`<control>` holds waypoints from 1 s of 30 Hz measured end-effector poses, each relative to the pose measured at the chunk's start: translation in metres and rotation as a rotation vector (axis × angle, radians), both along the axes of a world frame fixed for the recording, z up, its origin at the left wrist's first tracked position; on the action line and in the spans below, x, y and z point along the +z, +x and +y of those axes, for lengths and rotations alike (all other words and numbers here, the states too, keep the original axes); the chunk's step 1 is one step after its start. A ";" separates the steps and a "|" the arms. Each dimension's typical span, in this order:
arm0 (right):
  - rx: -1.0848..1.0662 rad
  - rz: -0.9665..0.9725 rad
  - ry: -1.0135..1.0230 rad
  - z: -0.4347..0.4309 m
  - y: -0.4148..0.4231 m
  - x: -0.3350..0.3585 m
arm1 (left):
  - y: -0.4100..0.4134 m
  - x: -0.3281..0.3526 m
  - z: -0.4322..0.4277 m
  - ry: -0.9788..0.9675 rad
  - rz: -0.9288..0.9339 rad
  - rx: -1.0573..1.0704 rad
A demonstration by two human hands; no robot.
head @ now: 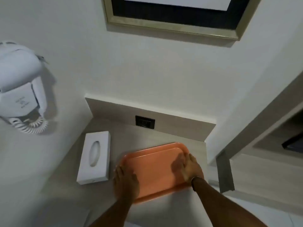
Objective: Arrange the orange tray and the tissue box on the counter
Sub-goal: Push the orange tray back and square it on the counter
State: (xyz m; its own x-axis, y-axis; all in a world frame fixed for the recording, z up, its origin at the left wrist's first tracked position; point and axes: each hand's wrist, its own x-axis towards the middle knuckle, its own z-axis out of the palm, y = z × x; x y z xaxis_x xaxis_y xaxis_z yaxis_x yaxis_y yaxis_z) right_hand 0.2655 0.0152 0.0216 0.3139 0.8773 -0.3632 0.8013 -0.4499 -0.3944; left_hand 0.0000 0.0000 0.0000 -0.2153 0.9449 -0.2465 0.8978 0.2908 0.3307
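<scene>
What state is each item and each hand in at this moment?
orange tray: empty, flat on the counter.
tissue box: lying flat, left of tray, untouched.
left hand: on tray's left edge.
right hand: on tray's right side.
hair dryer: docked on wall.

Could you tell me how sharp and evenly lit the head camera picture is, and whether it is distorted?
Head view: soft overall, with the right hand smeared by motion; dim, flat light, the hands casting dark shadows on the tray; wide-angle bending tilts the frame and walls; the hair dryer label is too blurred to read.
</scene>
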 end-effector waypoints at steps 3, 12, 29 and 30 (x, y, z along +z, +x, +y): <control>-0.034 0.097 -0.055 0.011 0.016 -0.008 | 0.007 -0.003 0.002 -0.105 -0.136 0.233; -0.113 0.212 -0.099 0.029 0.035 -0.021 | 0.015 -0.010 0.017 -0.167 -0.377 0.425; -0.389 0.273 -0.020 0.016 0.053 -0.010 | 0.039 -0.015 0.085 -0.059 -0.439 0.282; -0.425 0.279 -0.013 0.013 0.056 -0.010 | 0.043 -0.016 0.092 -0.068 -0.437 0.257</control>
